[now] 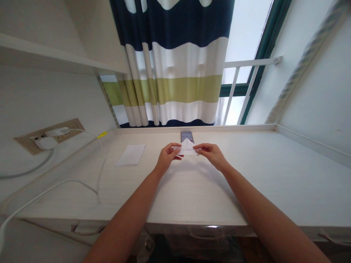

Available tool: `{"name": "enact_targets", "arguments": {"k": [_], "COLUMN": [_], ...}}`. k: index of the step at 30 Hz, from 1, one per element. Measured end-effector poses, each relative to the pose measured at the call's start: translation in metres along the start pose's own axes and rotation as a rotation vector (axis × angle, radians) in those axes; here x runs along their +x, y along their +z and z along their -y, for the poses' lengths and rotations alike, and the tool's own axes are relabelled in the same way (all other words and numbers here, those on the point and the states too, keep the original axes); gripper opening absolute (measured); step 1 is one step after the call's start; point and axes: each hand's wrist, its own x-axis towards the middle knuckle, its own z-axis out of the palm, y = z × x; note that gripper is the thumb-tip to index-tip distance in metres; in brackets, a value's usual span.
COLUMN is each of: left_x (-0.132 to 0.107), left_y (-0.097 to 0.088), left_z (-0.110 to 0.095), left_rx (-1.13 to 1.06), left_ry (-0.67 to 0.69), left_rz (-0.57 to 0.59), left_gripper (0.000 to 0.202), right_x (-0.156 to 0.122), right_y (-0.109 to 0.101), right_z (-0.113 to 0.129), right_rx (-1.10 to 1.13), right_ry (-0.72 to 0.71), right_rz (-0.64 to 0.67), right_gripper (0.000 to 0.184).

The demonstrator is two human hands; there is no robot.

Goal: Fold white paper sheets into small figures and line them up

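Observation:
A small piece of folded white paper (pixel 187 147), pointed at the top with a straight lower edge, is held up above the desk between both hands. My left hand (pixel 168 156) pinches its left end between thumb and fingers. At the right end, my right hand (pixel 212 153) grips the paper in the same pinching way. Just behind the paper lies a phone (pixel 187 134), its lower part hidden by the folded sheet. To the left of my left hand, a stack of white paper (pixel 131 155) rests flat on the desk.
The white desk (pixel 274 175) has a raised rim at the back. White cables (pixel 68 181) run over its left side from plugs in a wall socket (pixel 51 135). A striped curtain (pixel 175 62) hangs behind, beside a window with a white railing (pixel 246 64).

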Motion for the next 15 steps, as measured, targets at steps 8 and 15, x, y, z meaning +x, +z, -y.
{"name": "enact_targets", "arguments": {"k": [8,15], "left_x": [-0.0001,-0.0009], "left_y": [-0.0012,-0.0043], "left_z": [0.0017,-0.0007], "left_rx": [0.087,0.103], "left_ry": [0.021,0.030], "left_rz": [0.035,0.097], "left_gripper": [0.034,0.037], "right_x": [0.0004,-0.0002], "right_y": [-0.0017,-0.0042], "right_z": [-0.0002,0.0061], "right_rx": [0.040,0.032], "right_ry": [0.028,0.026], "right_rz": [0.006,0.002], "right_gripper": [0.033,0.035]}}
